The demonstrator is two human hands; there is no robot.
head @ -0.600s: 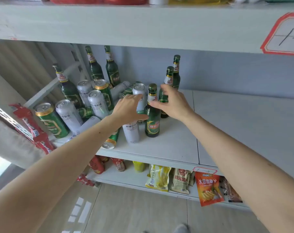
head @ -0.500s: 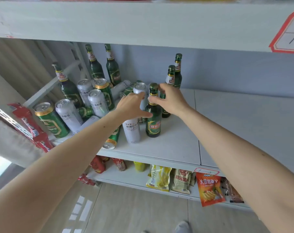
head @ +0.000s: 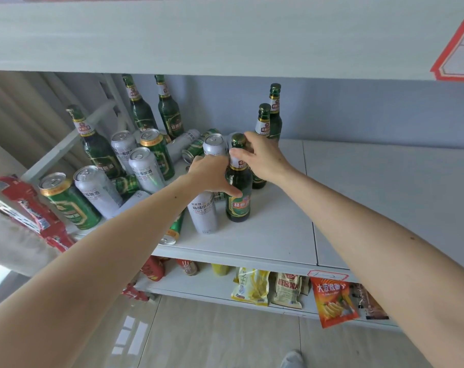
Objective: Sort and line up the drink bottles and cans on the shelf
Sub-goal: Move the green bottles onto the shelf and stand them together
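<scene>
A jumble of green beer bottles and silver and green cans fills the left half of the white shelf [head: 358, 197]. My right hand [head: 262, 158] grips the neck of the front green bottle [head: 238, 203], which stands upright. My left hand [head: 212, 175] wraps around a tall silver can [head: 203, 213] just left of that bottle, its thumb lying across the bottle's body. Two more green bottles [head: 264, 123] stand behind my right hand. Upright cans [head: 143, 168] and three bottles [head: 140, 110] crowd the back left. A green can [head: 173, 229] lies on its side at the front edge.
The upper shelf board [head: 225, 35] hangs low over the bottle tops. Red snack packets [head: 31, 208] hang at the left end. Snack bags [head: 252, 285] sit on the lower shelf. The shelf's right half is bare white board.
My right hand has moved from beside the front bottle onto its neck and closed there. My left hand has settled lower around the silver can.
</scene>
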